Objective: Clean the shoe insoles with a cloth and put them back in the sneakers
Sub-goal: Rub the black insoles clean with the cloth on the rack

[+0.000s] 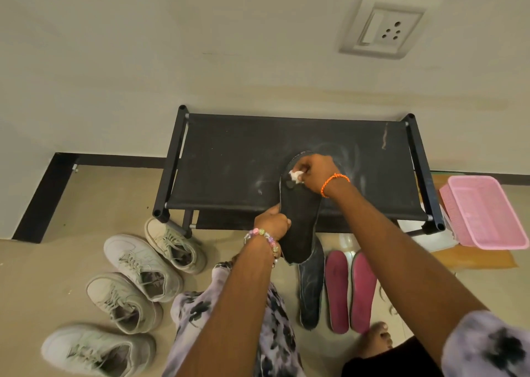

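A black insole (299, 219) lies over the front edge of the black shoe rack (229, 161), toe end pointing away. My left hand (272, 223) grips its left edge near the middle. My right hand (314, 173) presses a small white cloth (296, 175) onto the toe end. A second black insole (311, 290) and two pink insoles (337, 290) (363, 288) lie on the floor below. Several pale sneakers (137, 265) stand on the floor at the left.
A pink plastic basket (484, 210) sits to the right of the rack on a brown cardboard sheet. The wall behind holds a socket plate (383, 25). My patterned trousers (272, 333) and bare foot (375, 339) are at the bottom.
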